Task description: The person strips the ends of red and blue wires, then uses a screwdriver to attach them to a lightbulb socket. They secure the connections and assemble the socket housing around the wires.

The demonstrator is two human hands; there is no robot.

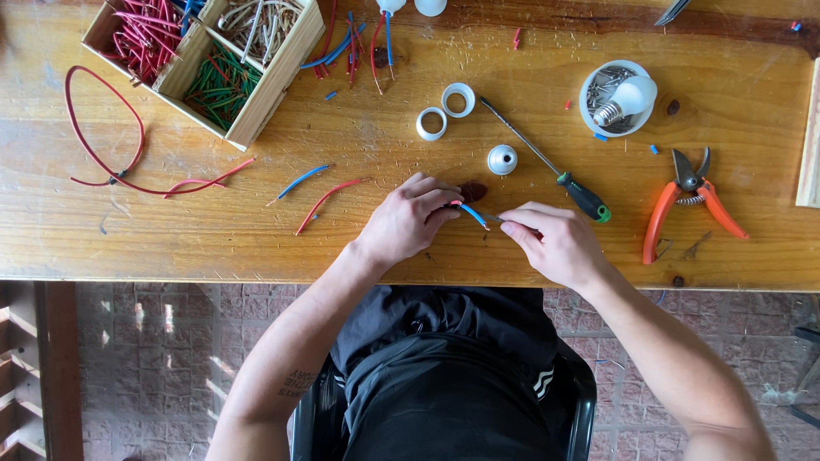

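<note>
My left hand and right hand pinch a blue wire; wooden box holds sorted wire offcuts; white bowl holds screws and a bulb.

A wooden box with walls inside sits at eleven o'clock on the table, full of red, green and pale wires; no labels, signs or screens show.

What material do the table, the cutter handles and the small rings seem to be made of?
Table: wood with a glossy varnish; grain and knots show. Cutter handles: orange, smooth, probably plastic or rubber coating over metal. Two rings: white, matte, likely plastic, though ceramic is possible.
</note>
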